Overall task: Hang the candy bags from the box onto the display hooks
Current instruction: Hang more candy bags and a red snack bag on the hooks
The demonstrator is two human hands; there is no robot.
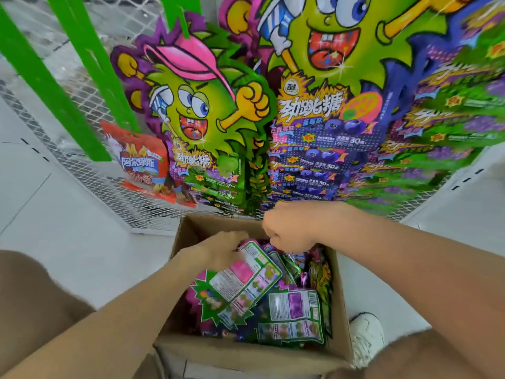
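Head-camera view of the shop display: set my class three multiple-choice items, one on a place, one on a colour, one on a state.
1. Where is the brown cardboard box relative to the bright hanging candy bags?
A) above
B) below
C) behind

2. What colour are the rack's slanted metal posts?
A) red
B) green
C) black

3. The box is:
A) taped shut
B) open and empty
C) open, holding bags

Key:
1 B, the box sits under the bags' lower ends.
2 B, the posts are bright green.
3 C, its top is open and loose candy bags fill it.
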